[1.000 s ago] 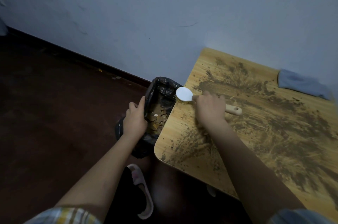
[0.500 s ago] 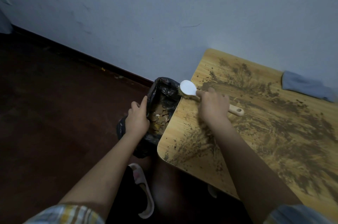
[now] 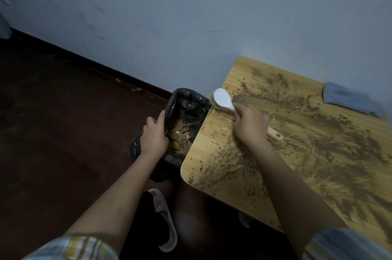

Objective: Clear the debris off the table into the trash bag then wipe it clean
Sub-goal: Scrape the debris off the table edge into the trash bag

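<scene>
Right now the right hand point(image 3: 250, 125) is grasping a white-backed hand brush with a pale handle point(image 3: 222, 99), its fingers curled round the handle while the brush head is sitting at the left edge of the light wooden table point(image 3: 212, 132), just beside the open black plastic trash bag point(image 3: 186, 100). The left hand point(image 3: 154, 136) is gripping the bag's near rim, thumb up along the plastic, holding the mouth open against the table edge; tan scraps are lying inside the bag. Dark brown crumbly debris point(image 3: 318, 143) is spreading in streaks across most of the tabletop. A grey-blue cloth point(image 3: 350, 100) is lying at the table's far edge by the wall, well apart from both hands. A pale slipper point(image 3: 165, 217) is resting on the dark floor below.
</scene>
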### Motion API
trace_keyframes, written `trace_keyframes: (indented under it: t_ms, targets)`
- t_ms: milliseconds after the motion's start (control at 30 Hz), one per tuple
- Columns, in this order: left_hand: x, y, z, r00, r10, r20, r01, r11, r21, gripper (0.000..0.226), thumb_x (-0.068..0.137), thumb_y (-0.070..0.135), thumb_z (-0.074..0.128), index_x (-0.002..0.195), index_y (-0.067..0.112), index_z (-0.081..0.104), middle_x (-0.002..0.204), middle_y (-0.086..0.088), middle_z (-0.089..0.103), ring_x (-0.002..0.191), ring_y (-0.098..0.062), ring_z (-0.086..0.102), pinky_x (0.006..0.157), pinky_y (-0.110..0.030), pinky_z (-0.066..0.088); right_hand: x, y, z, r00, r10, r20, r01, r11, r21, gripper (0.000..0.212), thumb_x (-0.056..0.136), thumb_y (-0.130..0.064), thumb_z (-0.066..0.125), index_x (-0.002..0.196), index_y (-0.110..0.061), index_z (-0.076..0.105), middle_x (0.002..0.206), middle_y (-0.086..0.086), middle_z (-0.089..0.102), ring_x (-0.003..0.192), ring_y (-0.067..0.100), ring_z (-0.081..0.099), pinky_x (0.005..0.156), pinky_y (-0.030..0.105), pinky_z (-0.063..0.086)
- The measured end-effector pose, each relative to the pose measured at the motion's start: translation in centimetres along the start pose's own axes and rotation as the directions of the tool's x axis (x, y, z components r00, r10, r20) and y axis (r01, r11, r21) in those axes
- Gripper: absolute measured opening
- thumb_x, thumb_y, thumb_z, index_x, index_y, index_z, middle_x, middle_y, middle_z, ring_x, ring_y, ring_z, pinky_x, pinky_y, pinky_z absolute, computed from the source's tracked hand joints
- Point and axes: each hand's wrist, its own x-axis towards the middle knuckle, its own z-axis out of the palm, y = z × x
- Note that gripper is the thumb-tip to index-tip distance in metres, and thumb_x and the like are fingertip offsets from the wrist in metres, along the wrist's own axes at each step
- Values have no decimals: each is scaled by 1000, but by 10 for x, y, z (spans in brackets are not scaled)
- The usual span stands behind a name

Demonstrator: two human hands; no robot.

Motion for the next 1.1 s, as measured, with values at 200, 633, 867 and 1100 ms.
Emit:
trace_keyframes:
  t_ms: [200,633,867,1100]
  targets:
    - [-3,-6,-8,999,-36,-27,37,999,5,74,87,1,52,149,23,19,128,-16,35,106,-35,45,72,-41,41,-5,37,6,984,177,38,-172,981,-94,37,95,-16,48,128,-28,56,130,3,58,123,30,42,99,44,28]
    - [-11,-32,-53,978,-142,-153,132,989,-72,72,88,2,52,148,24,20,127,-18,36,108,-37,44,76,-45,43,-20,-59,2,987,-154,-53,147,982,-116,34,98,-27,42,127,-21,57,125,4,56,118,28,43,92,41,26]
    - [-10,-55,-112,928,-254,-274,219,964,-152,67,89,8,54,146,25,24,125,-16,36,107,-37,44,77,-45,41,-29,-127,4,946,-243,217,206,962,181,46,98,-36,45,139,-15,48,131,11,54,121,33,49,95,41,46]
    - [-17,-34,-183,875,-301,-379,186,932,-312,65,85,5,48,143,26,28,124,-16,37,104,-39,48,86,-45,43,-37,-167,-28,815,-117,567,-294,760,579,73,94,-55,46,151,-14,23,135,8,46,112,30,58,75,32,55]
